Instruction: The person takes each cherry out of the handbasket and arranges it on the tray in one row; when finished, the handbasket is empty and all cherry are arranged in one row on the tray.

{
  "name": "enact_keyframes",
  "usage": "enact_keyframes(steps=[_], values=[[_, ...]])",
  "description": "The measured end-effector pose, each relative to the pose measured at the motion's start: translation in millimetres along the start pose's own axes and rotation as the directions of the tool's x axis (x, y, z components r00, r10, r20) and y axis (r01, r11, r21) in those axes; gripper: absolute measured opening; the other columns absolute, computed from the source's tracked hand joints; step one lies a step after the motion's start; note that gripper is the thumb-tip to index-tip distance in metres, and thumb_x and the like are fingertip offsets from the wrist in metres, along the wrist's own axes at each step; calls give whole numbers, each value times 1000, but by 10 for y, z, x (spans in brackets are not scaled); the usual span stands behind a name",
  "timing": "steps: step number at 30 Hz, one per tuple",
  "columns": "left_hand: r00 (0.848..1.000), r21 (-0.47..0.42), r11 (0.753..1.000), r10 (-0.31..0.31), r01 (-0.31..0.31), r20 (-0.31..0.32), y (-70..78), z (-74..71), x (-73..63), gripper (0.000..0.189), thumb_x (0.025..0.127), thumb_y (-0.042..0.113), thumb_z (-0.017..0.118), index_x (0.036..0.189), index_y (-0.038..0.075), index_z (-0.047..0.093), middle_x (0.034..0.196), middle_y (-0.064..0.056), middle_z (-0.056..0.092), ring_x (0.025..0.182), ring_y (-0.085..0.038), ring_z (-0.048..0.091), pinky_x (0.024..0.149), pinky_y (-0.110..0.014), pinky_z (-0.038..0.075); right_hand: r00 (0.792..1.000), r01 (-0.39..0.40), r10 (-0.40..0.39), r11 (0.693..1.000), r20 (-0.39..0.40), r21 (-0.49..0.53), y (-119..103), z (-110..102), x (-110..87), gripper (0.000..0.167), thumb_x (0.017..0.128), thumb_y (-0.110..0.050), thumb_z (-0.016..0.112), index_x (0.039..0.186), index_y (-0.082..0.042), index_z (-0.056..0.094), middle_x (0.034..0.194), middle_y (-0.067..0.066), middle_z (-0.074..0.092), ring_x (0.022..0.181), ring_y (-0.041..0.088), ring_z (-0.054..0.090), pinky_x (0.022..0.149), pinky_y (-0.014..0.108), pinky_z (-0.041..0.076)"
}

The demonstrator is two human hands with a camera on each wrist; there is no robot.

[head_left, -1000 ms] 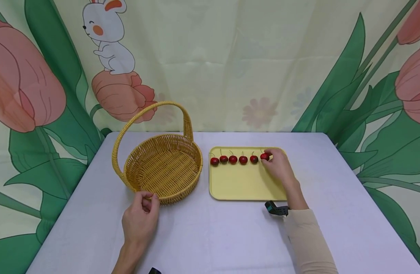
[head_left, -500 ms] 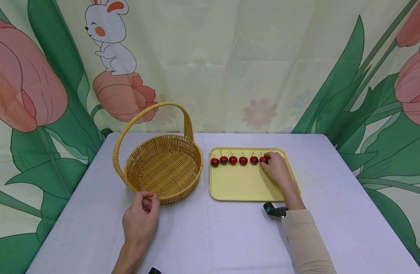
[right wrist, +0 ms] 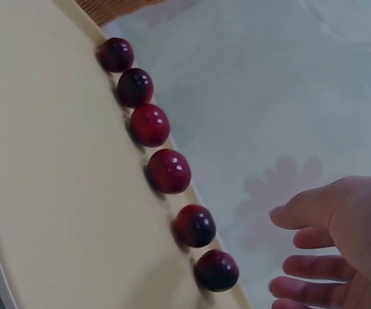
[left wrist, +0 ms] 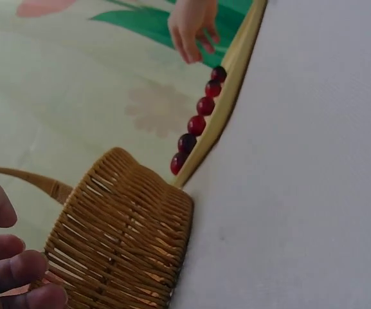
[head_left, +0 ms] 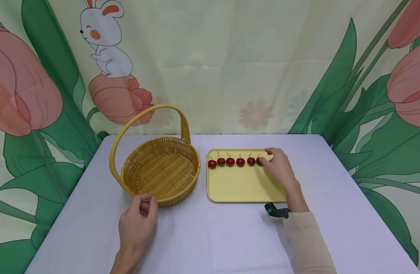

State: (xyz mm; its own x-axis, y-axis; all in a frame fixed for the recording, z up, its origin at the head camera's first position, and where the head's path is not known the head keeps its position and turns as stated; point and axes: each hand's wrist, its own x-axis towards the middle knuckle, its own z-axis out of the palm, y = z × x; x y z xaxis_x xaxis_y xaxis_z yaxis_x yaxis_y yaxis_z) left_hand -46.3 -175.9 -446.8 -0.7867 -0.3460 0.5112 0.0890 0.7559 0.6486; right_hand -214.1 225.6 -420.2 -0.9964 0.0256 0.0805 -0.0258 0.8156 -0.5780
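Note:
My left hand holds the near rim of the round wicker basket between thumb and fingers; the left wrist view shows those fingers at the basket's rim. Several red cherries with stems stand in a row along the far side of the yellow tray. Over the tray's right part is my right hand, fingers spread and nothing in them. Its thumb partly covers the rightmost cherry in the head view. From the right wrist, a gap shows between this hand and the end cherry.
A white cloth covers the table. The basket's tall handle arches above its left and back sides. Behind the table hangs a curtain printed with tulips and a rabbit. A black wrist device sits by the right cuff.
My right hand has set the rightmost cherry slightly left, closer to the row, and let go of it; its fingers have spread. The left hand stays at the basket rim.

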Motion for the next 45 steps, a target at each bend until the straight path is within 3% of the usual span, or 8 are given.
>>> enact_keyframes(steps=[4,10,14,22,27,30,35,45], values=[[993,-5,993,120,-120,7,73,-46,58,4,86,12,71,89,11,67,61,8,59,54,-1,52,52,-13,41,999,27,-27,1000,-27,4,-95,-80,-46,51,98,-26,59,140,2,51,135,25,52,107,38,59,87,48,52],[931,-63,929,365,-364,4,202,-86,300,6,86,10,69,91,7,69,73,-1,67,62,-12,61,55,-26,51,993,86,-83,996,-86,30,-230,-196,-152,50,98,-27,59,139,1,53,135,24,52,114,41,57,90,52,50],[911,-73,909,411,-410,9,309,-82,505,15,88,13,67,99,3,71,88,-8,71,77,-20,67,65,-37,55,979,151,-143,988,-146,44,-314,-243,-224,47,99,-26,60,137,1,55,132,23,54,112,40,57,93,52,50],[930,0,932,361,-362,72,486,27,762,42,92,24,65,130,4,65,124,-16,67,116,-35,63,94,-51,51,940,256,-238,966,-246,42,-477,-249,-337,44,100,-27,60,134,0,57,133,21,55,117,37,55,97,54,48],[922,38,924,376,-381,90,554,140,870,53,93,28,64,139,3,57,140,-21,58,130,-41,55,105,-56,44,913,323,-313,946,-264,-4,-561,-201,-379,46,100,-28,61,136,-1,56,139,20,54,130,38,49,106,57,42],[920,95,918,373,-384,117,567,209,902,58,95,33,62,144,5,52,148,-21,51,137,-43,47,106,-61,42,912,330,-333,942,-238,-53,-593,-152,-388,50,99,-32,61,138,-2,54,146,20,50,137,39,45,109,58,39],[922,190,916,308,-354,235,553,305,903,69,98,47,56,153,9,40,160,-19,35,148,-43,31,110,-66,35,930,307,-327,942,-166,-138,-603,-43,-391,59,98,-40,60,145,-6,49,155,18,41,142,41,40,111,60,36],[868,256,907,192,-335,458,516,408,852,82,97,67,41,161,20,20,169,-11,12,156,-38,5,117,-70,15,946,303,-320,928,-45,-218,-633,104,-409,72,99,-58,48,154,-13,37,166,16,23,153,41,20,117,61,27]])
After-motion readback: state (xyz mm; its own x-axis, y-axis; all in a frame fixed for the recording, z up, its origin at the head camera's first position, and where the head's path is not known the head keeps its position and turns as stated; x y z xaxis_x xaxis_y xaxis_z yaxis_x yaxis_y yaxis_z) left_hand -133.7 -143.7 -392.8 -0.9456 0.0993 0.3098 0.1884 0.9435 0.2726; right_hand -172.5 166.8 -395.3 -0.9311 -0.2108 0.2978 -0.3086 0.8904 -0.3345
